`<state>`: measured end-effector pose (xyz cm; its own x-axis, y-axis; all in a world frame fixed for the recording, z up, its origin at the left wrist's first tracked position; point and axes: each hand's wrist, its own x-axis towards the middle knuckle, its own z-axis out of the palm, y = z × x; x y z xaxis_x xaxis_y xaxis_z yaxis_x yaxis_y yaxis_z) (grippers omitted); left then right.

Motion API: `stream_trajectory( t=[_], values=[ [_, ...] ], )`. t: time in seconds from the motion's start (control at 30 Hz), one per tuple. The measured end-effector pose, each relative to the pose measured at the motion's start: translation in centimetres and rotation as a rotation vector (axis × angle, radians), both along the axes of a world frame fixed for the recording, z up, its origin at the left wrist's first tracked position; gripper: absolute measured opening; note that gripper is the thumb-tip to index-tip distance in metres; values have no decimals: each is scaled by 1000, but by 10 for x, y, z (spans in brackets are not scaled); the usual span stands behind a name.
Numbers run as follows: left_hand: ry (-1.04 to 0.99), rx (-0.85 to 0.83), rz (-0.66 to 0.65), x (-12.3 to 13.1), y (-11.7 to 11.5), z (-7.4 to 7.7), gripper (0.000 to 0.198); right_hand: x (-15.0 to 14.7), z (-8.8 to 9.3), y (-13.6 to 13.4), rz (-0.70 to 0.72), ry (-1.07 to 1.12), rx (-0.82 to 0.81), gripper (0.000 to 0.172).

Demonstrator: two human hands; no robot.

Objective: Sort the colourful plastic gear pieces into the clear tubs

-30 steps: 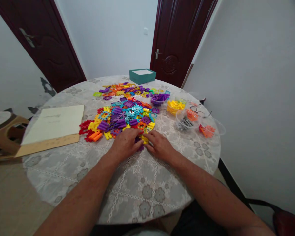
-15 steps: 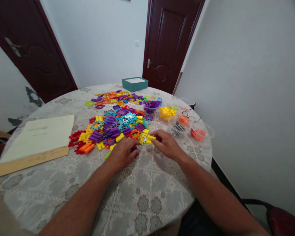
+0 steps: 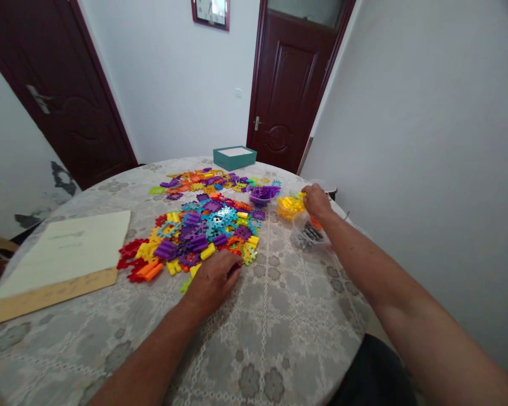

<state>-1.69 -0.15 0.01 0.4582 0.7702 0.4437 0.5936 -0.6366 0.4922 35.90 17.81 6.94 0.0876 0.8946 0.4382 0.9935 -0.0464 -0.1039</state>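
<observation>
My right hand (image 3: 316, 201) reaches over to the clear bowl of yellow plastic building pieces (image 3: 290, 207). Its fingertips are closed on a yellow building piece (image 3: 302, 195) at the bowl's right rim. My left hand (image 3: 217, 278) rests at the near edge of a mixed heap of plastic building pieces (image 3: 203, 228) in purple, blue, red, orange and yellow. The left fingers are curled in toward the thumb; a dark bit shows between them, too hidden to name. A yellow tube-shaped piece (image 3: 207, 251) lies just beyond the left knuckles.
A bowl of purple pieces (image 3: 264, 195) and a bowl of grey pieces (image 3: 310, 233) flank the yellow one. Behind lies a second spread of pieces (image 3: 203, 180), with a green box (image 3: 235, 158) at the back. A paper sheet (image 3: 68, 242) lies on the left of the lace-covered table (image 3: 254, 338).
My right hand has moved from the heap's near right edge out to the bowl of yellow pieces, taking a yellow piece along. My left hand stays by the heap. The view has tilted up.
</observation>
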Motion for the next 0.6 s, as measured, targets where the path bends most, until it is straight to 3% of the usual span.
stream_trajectory(
  t=[0.13, 0.23, 0.33, 0.47, 0.6],
  values=[
    [26, -52, -7, 0, -2, 3, 19, 1, -5, 3, -3, -16, -81, 42],
    [56, -98, -4, 1, -4, 6, 21, -8, -2, -9, 43, 17, 16, 38],
    [83, -121, -10, 1, -5, 7, 25, -36, -6, -36, 200, 80, 92, 34],
    [84, -121, 13, 0, -4, 5, 29, -95, -37, -80, 499, 190, -81, 27],
    [47, -142, 52, -2, -1, 4, 37, -143, -71, -104, 496, 179, -175, 31]
  ],
)
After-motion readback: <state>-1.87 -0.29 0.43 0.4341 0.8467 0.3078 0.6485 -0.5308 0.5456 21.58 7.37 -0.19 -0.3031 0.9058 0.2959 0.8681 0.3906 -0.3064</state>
